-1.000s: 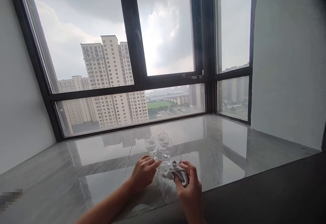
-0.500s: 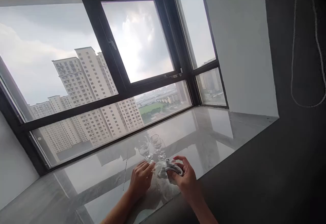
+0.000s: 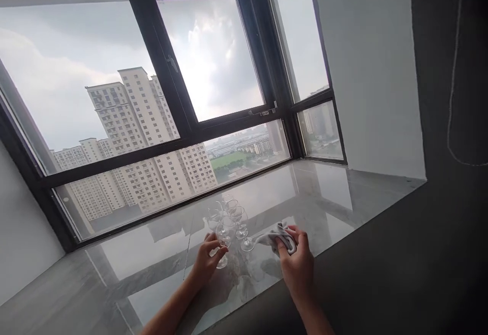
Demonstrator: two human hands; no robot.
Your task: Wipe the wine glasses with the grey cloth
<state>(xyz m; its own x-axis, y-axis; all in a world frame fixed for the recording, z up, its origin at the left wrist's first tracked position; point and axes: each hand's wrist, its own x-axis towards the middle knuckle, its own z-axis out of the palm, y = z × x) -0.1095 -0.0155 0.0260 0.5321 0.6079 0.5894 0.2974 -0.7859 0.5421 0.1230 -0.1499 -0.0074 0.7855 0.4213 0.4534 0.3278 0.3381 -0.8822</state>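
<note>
My left hand (image 3: 207,257) is closed on the stem of a clear wine glass (image 3: 225,229), which is upright low over the sill, its foot close to the surface. Whether that foot touches the stone, I cannot tell. Bunched in my right hand (image 3: 298,261) is a grey-and-white cloth (image 3: 280,236), with a loose end pointing left toward the glasses. Just behind the held glass stand several more clear stemmed glasses (image 3: 239,214), overlapping in view. One round glass foot (image 3: 247,244) shows near the cloth's tip; which glass it belongs to is unclear.
The glossy grey stone sill (image 3: 152,274) reflects the window and ends at a front edge near my right hand. Dark window frames (image 3: 236,129) run along its back, with tall buildings outside. A pale side wall (image 3: 377,70) and a hanging cord (image 3: 453,96) are on the right.
My right hand has moved right with the cloth, away from the glass. My left hand has shifted slightly left, and the glass now shows upright in it.
</note>
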